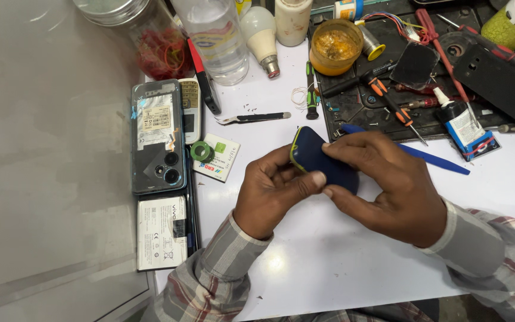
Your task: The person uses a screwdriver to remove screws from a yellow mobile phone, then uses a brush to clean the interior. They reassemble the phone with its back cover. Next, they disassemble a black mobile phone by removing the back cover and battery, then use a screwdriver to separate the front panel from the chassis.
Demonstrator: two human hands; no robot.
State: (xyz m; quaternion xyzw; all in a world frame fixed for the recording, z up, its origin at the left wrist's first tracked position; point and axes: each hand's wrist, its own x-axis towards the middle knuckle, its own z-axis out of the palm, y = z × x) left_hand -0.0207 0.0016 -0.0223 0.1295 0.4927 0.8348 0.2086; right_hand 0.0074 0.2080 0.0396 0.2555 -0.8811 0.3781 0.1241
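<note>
Both hands close on one thing: a small dark-blue phone (320, 158) with a yellow-green edge, held just above the white worktop (329, 256) near its middle. The left hand (269, 194) takes it from below and from the left, thumb pressed on the near face, fingers curled behind the lower-left edge. The right hand (382, 185) comes over from the right, fingers laid across the upper face and thumb meeting the lower end; its grip is pressed together on the phone. Neither hand is spread.

The phone's long axis runs from upper left to lower right, the yellow-edged corner pointing up and left, clear of both hands. The lower-right end lies hidden under the right fingers. Both hands touch it; neither is nearer.

Outward: a blue pen (424, 156) lies just behind the right hand. Tweezers (251, 118) lie beyond the phone to the left. A green tape roll (201, 151) sits on a small card, left of the left hand. Further left, an opened smartphone (157, 137) rests back-up, with a battery (162, 232) below it. A tool mat (353, 107) with screwdrivers lies behind.
</note>
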